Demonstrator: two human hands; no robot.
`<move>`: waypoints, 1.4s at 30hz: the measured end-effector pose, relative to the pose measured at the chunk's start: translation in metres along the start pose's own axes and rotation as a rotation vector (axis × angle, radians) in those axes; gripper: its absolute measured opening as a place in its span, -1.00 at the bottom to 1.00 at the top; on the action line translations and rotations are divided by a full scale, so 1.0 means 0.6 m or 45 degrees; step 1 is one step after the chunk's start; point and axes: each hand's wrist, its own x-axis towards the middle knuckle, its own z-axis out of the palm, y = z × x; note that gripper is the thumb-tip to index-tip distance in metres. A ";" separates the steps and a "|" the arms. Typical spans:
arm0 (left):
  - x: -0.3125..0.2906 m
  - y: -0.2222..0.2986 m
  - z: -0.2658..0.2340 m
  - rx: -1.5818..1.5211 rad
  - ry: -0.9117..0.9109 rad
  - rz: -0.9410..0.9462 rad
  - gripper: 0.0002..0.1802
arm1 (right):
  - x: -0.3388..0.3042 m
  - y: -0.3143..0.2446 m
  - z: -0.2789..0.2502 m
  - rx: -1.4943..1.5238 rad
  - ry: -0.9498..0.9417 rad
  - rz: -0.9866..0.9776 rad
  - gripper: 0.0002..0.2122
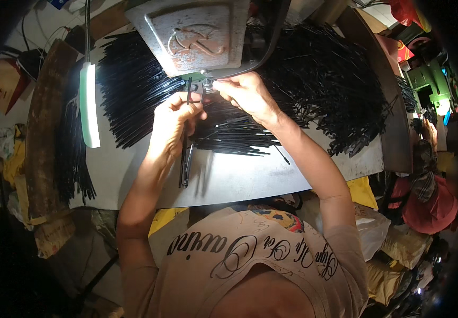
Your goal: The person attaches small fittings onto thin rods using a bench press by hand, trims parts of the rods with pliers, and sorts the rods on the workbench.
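My left hand (169,124) is closed round a few thin black rods (185,167), whose lower ends hang toward the table's near edge. Their upper ends rise to a small metal fitting (207,85) under a grey metal machine head (197,40) with a raised umbrella-shaped emblem. Just right of that fitting, my right hand (251,98) has thumb and fingers pinched together. Whatever lies between those fingertips is too small to make out. Beneath and beyond both hands, a large heap of similar black rods (139,85) covers much of the pale tabletop (128,183).
A lit lamp (89,106) on a bendable stem hangs left of my hands. A second tangled pile of black rods (340,90) lies on the right. Raised brown boards (46,132) edge the table. At far right, another person's hand (429,132) shows near a green machine (430,79).
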 end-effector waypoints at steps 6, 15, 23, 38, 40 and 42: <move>0.001 0.001 -0.001 -0.002 -0.014 -0.026 -0.88 | -0.003 -0.006 -0.002 0.031 -0.031 -0.020 -0.86; 0.004 -0.004 -0.002 -0.007 0.009 0.000 -0.89 | -0.007 -0.011 -0.002 0.047 0.017 0.045 -0.84; 0.007 -0.009 -0.005 -0.047 -0.013 -0.028 -0.88 | -0.006 -0.009 0.002 0.014 -0.018 -0.084 -0.83; 0.001 -0.005 0.000 -0.010 0.015 -0.064 -0.87 | -0.008 -0.003 0.008 0.005 0.008 -0.032 -0.84; 0.001 -0.005 0.000 -0.013 0.018 -0.078 -0.87 | -0.008 -0.003 0.008 0.009 0.011 -0.006 -0.85; 0.000 -0.005 0.002 -0.033 0.010 -0.069 -0.92 | -0.009 -0.003 0.004 0.202 -0.041 0.156 -0.88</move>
